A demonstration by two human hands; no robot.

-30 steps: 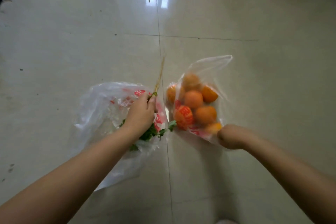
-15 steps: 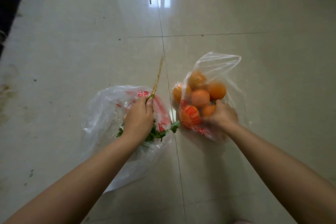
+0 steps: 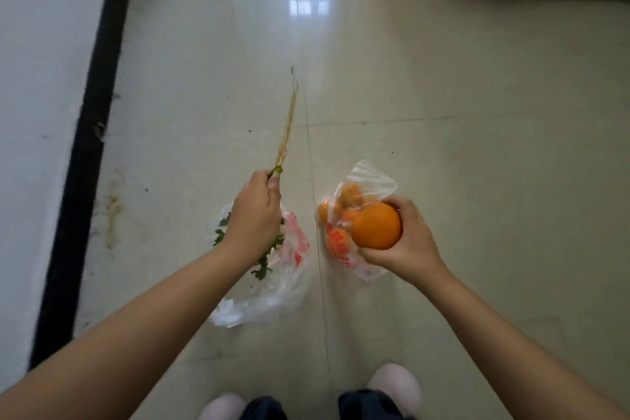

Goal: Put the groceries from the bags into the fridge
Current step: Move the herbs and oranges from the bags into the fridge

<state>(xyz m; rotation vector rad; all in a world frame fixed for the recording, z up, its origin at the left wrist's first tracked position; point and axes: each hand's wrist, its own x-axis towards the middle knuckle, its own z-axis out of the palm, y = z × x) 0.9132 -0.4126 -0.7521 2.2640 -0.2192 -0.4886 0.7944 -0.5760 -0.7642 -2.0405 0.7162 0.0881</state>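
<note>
- L hand (image 3: 254, 211) grip curled round a herb bunch (image 3: 269, 249); long pale roots (image 3: 288, 123) stick out past the thumb, leaves hang under the wrist
- white bag (image 3: 272, 297) on floor (image 3: 477, 181) right below that grip
- R hand (image 3: 407, 242) grip wrapped round an orange (image 3: 375, 227), held up
- clear bag w/ more oranges (image 3: 344, 215) on floor just left of & below R grip

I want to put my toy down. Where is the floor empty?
Bare floor lies right of the oranges bag, and ahead of both hands toward the window glare. It is crowded between the greens bag and the oranges bag.
</note>
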